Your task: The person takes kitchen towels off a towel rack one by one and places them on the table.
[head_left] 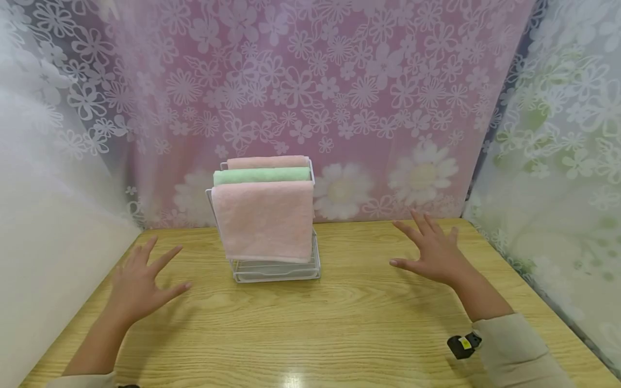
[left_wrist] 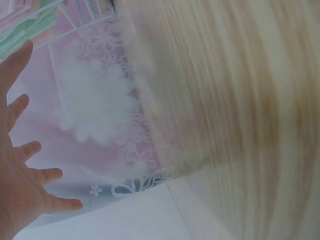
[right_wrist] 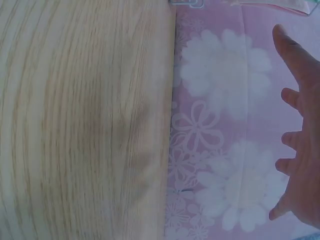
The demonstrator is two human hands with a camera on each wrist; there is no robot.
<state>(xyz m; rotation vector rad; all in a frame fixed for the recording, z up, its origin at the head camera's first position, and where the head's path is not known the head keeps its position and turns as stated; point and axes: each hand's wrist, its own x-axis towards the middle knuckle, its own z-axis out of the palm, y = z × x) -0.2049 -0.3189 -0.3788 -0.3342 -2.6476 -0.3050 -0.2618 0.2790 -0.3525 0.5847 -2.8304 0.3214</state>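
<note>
A white wire rack stands on the wooden table, left of the middle. Over its front bar hangs a pink towel; behind that come a green towel and another pink towel. To the rack's left, my left hand is held over the table with its fingers spread, holding nothing. My right hand is likewise spread and bare on the far side, well to the right of the rack. Each wrist view shows its own hand, the left and the right, with fingers apart.
The wooden table ends at the back against a pink floral curtain. White sheeting borders the left side, and a pale flowered curtain the right. A small black device sits at my right cuff.
</note>
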